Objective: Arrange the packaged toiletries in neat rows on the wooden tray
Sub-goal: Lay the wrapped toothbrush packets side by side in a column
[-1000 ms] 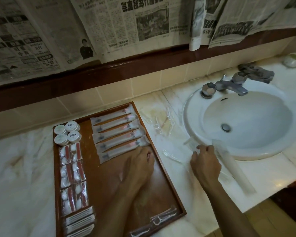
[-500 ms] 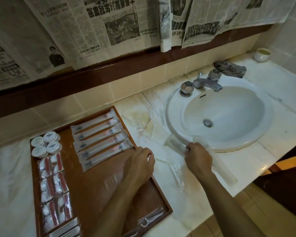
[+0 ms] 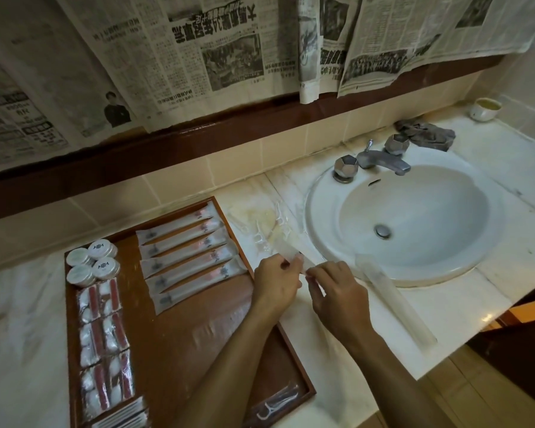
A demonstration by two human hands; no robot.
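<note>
A wooden tray (image 3: pixel 179 350) lies on the marble counter at the left. On it sit several long white packets (image 3: pixel 186 257) in a slanted row, round white caps (image 3: pixel 93 262), red-and-white sachets (image 3: pixel 104 341) and a floss-pick packet (image 3: pixel 277 403). Just right of the tray's edge, my left hand (image 3: pixel 277 284) and my right hand (image 3: pixel 337 291) together pinch a long translucent packet (image 3: pixel 288 253). Another long clear packet (image 3: pixel 393 301) lies on the counter beside the sink rim. Loose floss picks (image 3: pixel 267 230) are scattered behind my hands.
A white sink (image 3: pixel 328 205) with a metal faucet (image 3: pixel 380 157) fills the right side. A grey cloth (image 3: pixel 423 134) and a small cup (image 3: pixel 485 109) sit at the back right. Newspaper sheets (image 3: pixel 217 50) hang on the wall. The counter's front edge (image 3: pixel 445 362) drops off at the right.
My left hand left the tray and moved right to the counter. My right hand moved left from the sink rim. Both now hold one translucent packet between them.
</note>
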